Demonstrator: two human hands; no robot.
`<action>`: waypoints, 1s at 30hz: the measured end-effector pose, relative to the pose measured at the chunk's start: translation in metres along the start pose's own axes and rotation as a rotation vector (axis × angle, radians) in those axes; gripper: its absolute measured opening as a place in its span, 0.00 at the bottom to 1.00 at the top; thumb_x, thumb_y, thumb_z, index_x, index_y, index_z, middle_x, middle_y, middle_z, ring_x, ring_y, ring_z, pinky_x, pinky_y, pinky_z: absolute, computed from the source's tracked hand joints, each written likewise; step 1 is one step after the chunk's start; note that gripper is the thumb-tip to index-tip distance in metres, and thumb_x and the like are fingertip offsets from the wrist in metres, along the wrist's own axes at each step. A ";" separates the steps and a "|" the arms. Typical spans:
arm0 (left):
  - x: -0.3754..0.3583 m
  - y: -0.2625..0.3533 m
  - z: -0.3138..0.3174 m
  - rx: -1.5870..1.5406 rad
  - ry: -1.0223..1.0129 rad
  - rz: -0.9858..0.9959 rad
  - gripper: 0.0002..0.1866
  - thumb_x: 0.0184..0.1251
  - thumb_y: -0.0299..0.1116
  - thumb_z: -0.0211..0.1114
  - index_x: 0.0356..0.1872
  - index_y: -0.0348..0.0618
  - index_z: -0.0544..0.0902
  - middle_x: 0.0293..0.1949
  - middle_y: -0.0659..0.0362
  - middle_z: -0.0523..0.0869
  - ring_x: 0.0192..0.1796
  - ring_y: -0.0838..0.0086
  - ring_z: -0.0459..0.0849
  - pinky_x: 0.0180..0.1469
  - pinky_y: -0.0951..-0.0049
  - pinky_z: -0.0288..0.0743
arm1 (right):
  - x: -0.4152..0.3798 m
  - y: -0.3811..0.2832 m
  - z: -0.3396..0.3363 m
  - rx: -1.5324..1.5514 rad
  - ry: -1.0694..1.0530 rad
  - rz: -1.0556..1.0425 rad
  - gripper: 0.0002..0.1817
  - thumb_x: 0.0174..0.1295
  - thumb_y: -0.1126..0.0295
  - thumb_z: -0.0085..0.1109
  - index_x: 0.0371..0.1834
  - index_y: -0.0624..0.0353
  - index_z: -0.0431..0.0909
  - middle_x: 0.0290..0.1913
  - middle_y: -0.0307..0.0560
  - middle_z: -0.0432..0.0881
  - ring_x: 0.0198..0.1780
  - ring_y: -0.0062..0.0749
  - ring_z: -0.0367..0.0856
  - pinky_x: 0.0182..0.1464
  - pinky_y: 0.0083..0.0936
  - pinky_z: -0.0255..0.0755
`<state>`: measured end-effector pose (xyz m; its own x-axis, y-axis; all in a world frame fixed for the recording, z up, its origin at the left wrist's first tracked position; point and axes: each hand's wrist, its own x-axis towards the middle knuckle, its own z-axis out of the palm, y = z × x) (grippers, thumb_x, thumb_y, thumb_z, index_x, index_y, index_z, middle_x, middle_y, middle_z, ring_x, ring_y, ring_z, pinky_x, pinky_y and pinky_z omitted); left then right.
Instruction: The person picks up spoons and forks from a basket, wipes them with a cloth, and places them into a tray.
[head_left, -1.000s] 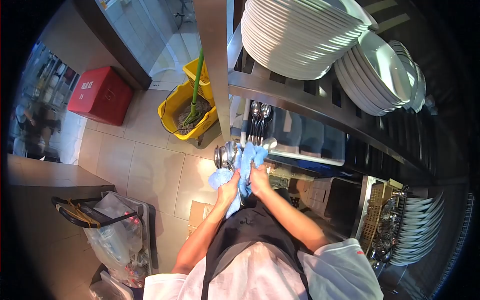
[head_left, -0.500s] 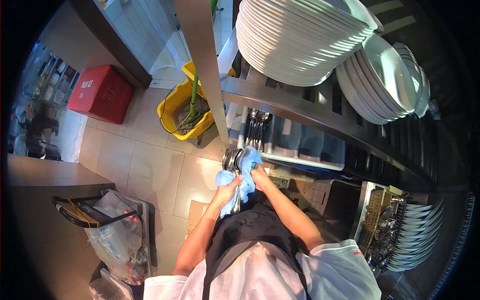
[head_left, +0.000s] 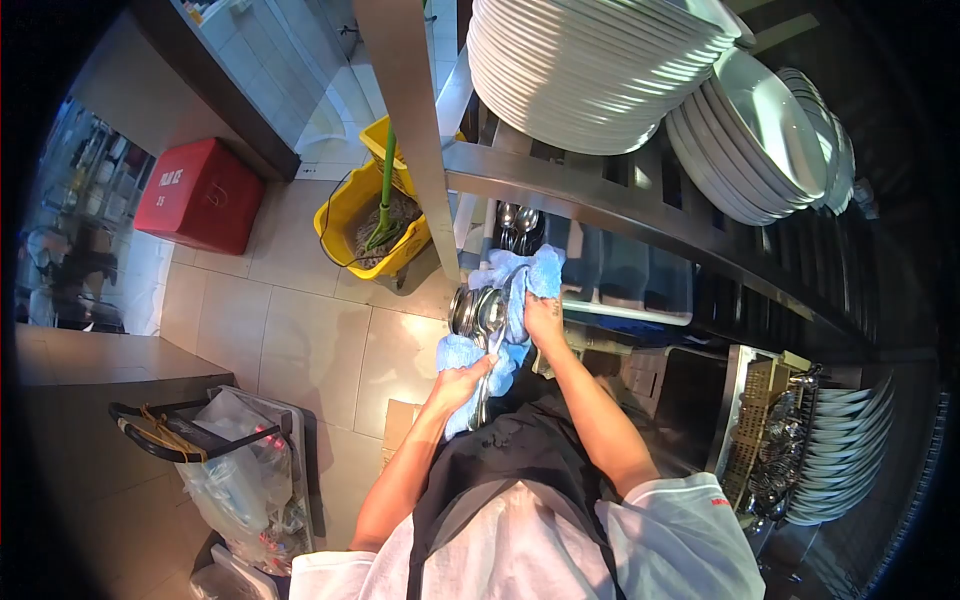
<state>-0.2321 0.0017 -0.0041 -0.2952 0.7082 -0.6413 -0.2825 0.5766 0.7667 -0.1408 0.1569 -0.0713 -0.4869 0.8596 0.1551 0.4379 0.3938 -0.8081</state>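
My left hand (head_left: pixel 464 384) is wrapped round the handles of a bunch of metal spoons (head_left: pixel 478 312), with part of a blue cloth (head_left: pixel 460 354) between palm and handles. The spoon bowls point up and away from me. My right hand (head_left: pixel 543 318) grips another part of the blue cloth, just right of the bowls and in front of the cutlery tray. More spoons (head_left: pixel 516 222) lie in the left compartment of that tray (head_left: pixel 630 312) on the lower shelf. Whether a spoon is inside the cloth at my right hand is hidden.
A metal shelf (head_left: pixel 600 195) holds stacked white plates (head_left: pixel 590 80) and bowls (head_left: pixel 750 140). On the floor are a yellow mop bucket (head_left: pixel 340 215), a red box (head_left: pixel 200 195) and a trolley with plastic bags (head_left: pixel 235 470). Cutlery and plates (head_left: pixel 845 450) stand at right.
My right hand has moved up and to the right, carrying its part of the cloth away from the bunch. The spoon bowls show more. My left hand has hardly moved.
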 end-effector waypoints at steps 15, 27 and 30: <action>-0.014 -0.009 -0.022 -0.250 -0.007 0.141 0.16 0.53 0.32 0.61 0.42 0.36 0.77 0.40 0.59 0.80 0.42 0.77 0.76 0.47 0.76 0.67 | -0.006 -0.017 -0.011 0.861 0.093 0.327 0.15 0.51 0.76 0.50 0.44 0.64 0.71 0.43 0.50 0.75 0.44 0.34 0.74 0.46 0.27 0.66; -0.016 -0.027 -0.028 -0.416 -0.088 0.133 0.17 0.53 0.32 0.62 0.44 0.37 0.76 0.41 0.60 0.79 0.44 0.77 0.75 0.49 0.76 0.66 | -0.001 -0.057 -0.043 0.260 0.035 -0.104 0.09 0.49 0.78 0.49 0.34 0.65 0.73 0.32 0.50 0.78 0.35 0.36 0.76 0.39 0.26 0.68; -0.021 -0.023 -0.028 -0.370 -0.109 0.194 0.17 0.54 0.32 0.62 0.45 0.39 0.75 0.41 0.61 0.78 0.44 0.77 0.75 0.49 0.75 0.66 | -0.003 -0.058 -0.042 0.260 0.036 -0.104 0.09 0.49 0.78 0.50 0.34 0.65 0.73 0.32 0.50 0.78 0.35 0.37 0.77 0.40 0.27 0.68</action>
<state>-0.2446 -0.0383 -0.0091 -0.2825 0.8397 -0.4638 -0.5455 0.2571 0.7977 -0.1328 0.1447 -0.0010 -0.4899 0.8316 0.2614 0.1761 0.3881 -0.9046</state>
